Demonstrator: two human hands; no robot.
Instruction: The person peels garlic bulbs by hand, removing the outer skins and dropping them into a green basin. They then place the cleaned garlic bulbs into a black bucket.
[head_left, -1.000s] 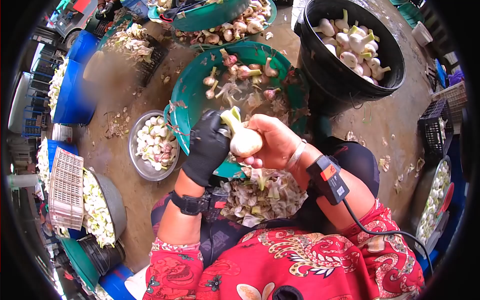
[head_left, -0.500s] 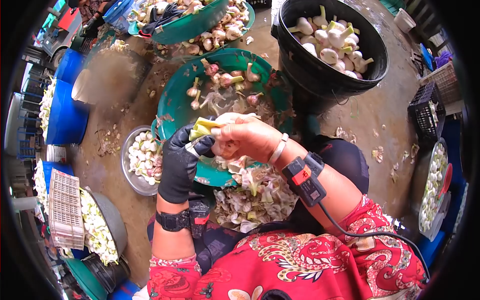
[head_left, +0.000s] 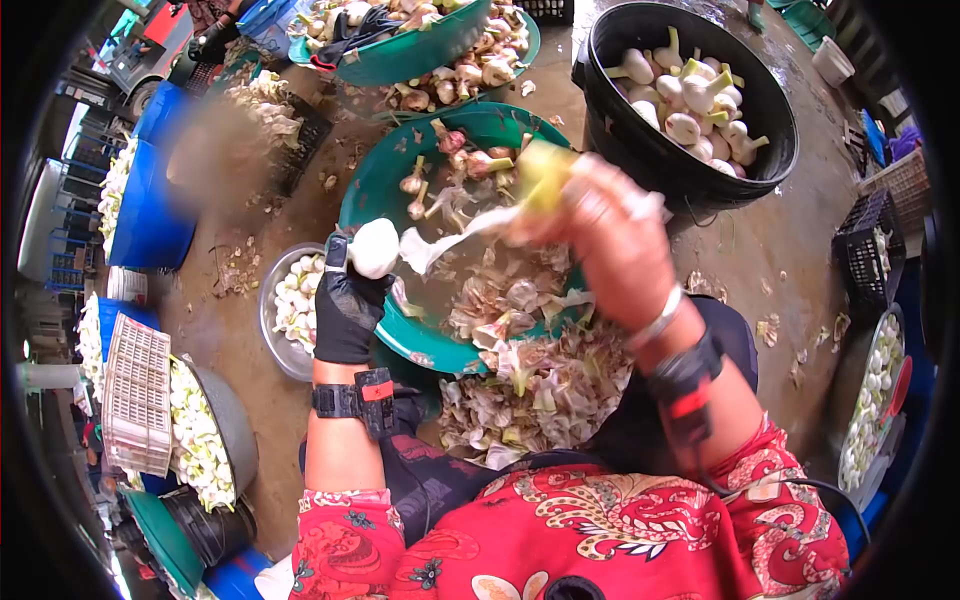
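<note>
“One smooth white garlic bulb (head_left: 375, 248) is seen; where is it held?”

“At nine o'clock of the green basin (head_left: 372, 185), over its edge. The bulb is gripped from below by the gloved left hand (head_left: 352, 308), whose fingers are curled around its lower side.”

“And the bare right hand (head_left: 610, 225)?”

“It is seen toward three o'clock of the same basin and is blurred. A greenish stalk (head_left: 548, 172) is pinched in its fingers, though the exact placing of each fingertip cannot be told. A long strip of papery skin (head_left: 450, 238) is trailed toward nine o'clock, its end hung just beside the bulb; whether the two are touching cannot be made out.”

“What is contained in the basin?”

“Purple-tinged garlic heads (head_left: 482, 163) with stems are grouped toward twelve o'clock, and loose skins (head_left: 510, 295) are gathered toward five.”

“And around it?”

“At eight o'clock, a metal bowl (head_left: 270, 335) is filled with small white garlic (head_left: 295, 300). At two, a black bucket (head_left: 640, 155) is heaped with pale long-necked bulbs (head_left: 700, 95). At five, just outside the basin, garlic peelings (head_left: 520, 410) are piled.”
</note>
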